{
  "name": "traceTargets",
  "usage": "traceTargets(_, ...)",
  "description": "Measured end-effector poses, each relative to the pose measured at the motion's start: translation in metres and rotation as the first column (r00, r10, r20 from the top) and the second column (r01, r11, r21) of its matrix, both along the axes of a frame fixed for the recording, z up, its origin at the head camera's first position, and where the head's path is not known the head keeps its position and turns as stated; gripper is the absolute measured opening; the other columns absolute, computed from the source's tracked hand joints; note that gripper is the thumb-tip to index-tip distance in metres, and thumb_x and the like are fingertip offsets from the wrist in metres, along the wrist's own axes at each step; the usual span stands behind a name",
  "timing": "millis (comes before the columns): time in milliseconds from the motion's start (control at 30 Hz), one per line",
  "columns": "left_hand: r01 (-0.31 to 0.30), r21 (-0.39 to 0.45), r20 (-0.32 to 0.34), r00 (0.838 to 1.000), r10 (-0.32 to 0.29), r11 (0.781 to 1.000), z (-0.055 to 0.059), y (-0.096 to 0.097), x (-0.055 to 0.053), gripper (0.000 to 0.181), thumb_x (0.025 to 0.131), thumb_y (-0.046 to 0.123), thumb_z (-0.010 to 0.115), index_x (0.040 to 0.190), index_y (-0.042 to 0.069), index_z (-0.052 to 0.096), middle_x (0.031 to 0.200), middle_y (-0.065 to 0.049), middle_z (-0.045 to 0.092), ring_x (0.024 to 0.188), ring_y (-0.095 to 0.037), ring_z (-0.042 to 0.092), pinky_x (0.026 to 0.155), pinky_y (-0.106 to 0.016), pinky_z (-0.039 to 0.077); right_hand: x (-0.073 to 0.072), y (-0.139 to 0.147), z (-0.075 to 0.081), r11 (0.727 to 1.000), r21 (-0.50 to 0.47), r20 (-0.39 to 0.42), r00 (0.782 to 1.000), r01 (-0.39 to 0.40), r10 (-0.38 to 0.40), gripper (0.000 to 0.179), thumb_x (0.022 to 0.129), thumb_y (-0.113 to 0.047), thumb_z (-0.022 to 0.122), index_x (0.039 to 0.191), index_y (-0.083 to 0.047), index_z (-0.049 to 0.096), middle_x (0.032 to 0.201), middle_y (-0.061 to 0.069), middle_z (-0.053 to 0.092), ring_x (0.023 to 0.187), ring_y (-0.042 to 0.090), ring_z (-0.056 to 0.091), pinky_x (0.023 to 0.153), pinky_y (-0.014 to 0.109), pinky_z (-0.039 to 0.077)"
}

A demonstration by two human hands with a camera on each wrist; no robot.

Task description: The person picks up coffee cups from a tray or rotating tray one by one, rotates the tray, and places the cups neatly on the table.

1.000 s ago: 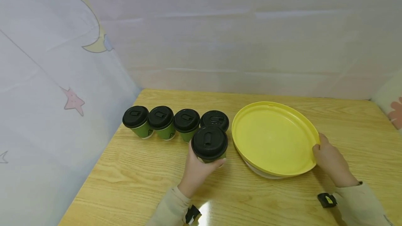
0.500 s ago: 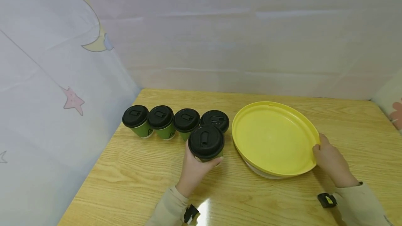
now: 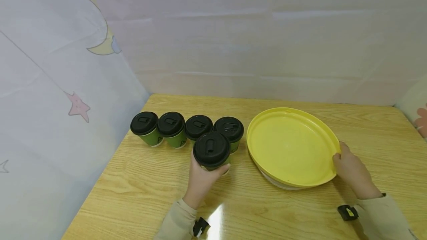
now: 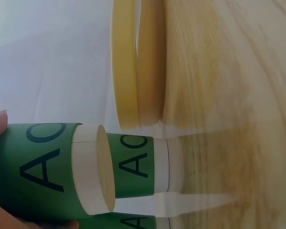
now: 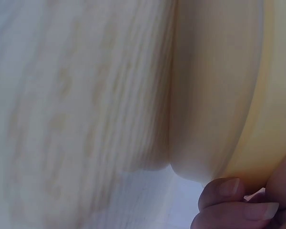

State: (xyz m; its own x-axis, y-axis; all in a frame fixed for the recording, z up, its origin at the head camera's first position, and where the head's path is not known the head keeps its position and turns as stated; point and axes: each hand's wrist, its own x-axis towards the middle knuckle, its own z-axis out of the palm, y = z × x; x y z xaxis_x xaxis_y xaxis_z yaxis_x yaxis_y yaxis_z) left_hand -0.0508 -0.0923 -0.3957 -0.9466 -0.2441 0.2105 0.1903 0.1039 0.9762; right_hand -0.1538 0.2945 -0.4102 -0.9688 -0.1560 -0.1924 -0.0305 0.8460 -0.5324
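Note:
A green paper cup with a black lid [image 3: 211,149] is in my left hand [image 3: 201,179], whose fingers and thumb wrap around its side. The left wrist view shows this held cup [image 4: 43,167] raised off the table, its white base visible. Just behind it, several matching lidded cups [image 3: 171,125] stand upright in a row; the held cup partly hides one of them. My right hand [image 3: 354,169] grips the right edge of a round yellow lid [image 3: 290,147]. This lid lies on a pale round container [image 5: 209,95]. In the right wrist view, curled fingers [image 5: 224,191] meet the lid's rim.
A wooden table [image 3: 140,192] carries everything. Pale printed cloth [image 3: 233,47] hangs along its back and left side. The yellow lid and its container sit to the right of the cup row.
My left hand has shifted slightly left with the cup, uncovering more of the rightmost cup in the row. The right hand and the yellow lid stay in place.

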Motion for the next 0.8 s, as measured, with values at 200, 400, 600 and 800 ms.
traceTargets(200, -0.043, -0.006, 0.006, 0.999, 0.044, 0.999, 0.002, -0.005, 0.001, 0.093, 0.07, 0.007, 0.087, 0.143, 0.003, 0.03, 0.138, -0.013, 0.045, 0.129, -0.029, 0.043, 0.109, -0.051, 0.031, 0.001, 0.001, -0.002, 1.0, -0.011, 0.002, 1.0, -0.002, 0.002, 0.059, 0.1, -0.015, 0.014, 0.142, 0.023, 0.001, 0.069, 0.01, 0.048, 0.056, 0.022, 0.042, 0.049, 0.033, 0.036)
traceTargets(400, -0.081, -0.006, 0.043, 0.996, 0.081, 0.997, 0.002, -0.012, 0.002, 0.095, 0.071, 0.01, 0.087, 0.145, 0.004, 0.028, 0.14, -0.014, 0.041, 0.13, -0.03, 0.04, 0.11, -0.052, 0.031, -0.001, -0.001, 0.003, 1.0, 0.011, 0.011, 1.0, -0.003, 0.003, 0.057, 0.101, -0.014, 0.015, 0.14, 0.025, 0.002, 0.074, 0.015, 0.051, 0.059, 0.024, 0.045, 0.05, 0.033, 0.037)
traceTargets(600, -0.112, -0.004, 0.028, 0.993, 0.112, 0.994, 0.001, -0.02, 0.002, 0.09, 0.071, 0.006, 0.086, 0.142, 0.003, 0.031, 0.137, -0.014, 0.044, 0.128, -0.03, 0.042, 0.109, -0.051, 0.031, -0.003, 0.0, 0.005, 1.0, 0.024, -0.003, 1.0, -0.005, 0.005, 0.057, 0.101, -0.012, 0.018, 0.139, 0.027, 0.004, 0.086, 0.029, 0.055, 0.065, 0.027, 0.049, 0.053, 0.033, 0.039)
traceTargets(800, -0.143, 0.0, 0.033, 0.989, 0.143, 0.99, 0.0, -0.026, 0.003, 0.089, 0.072, 0.005, 0.085, 0.142, 0.003, 0.031, 0.137, -0.014, 0.043, 0.127, -0.03, 0.042, 0.109, -0.051, 0.031, -0.002, 0.001, 0.004, 1.0, 0.022, -0.006, 1.0, -0.009, 0.009, 0.057, 0.101, -0.012, 0.018, 0.139, 0.027, 0.002, 0.081, 0.025, 0.055, 0.062, 0.026, 0.048, 0.051, 0.033, 0.039)
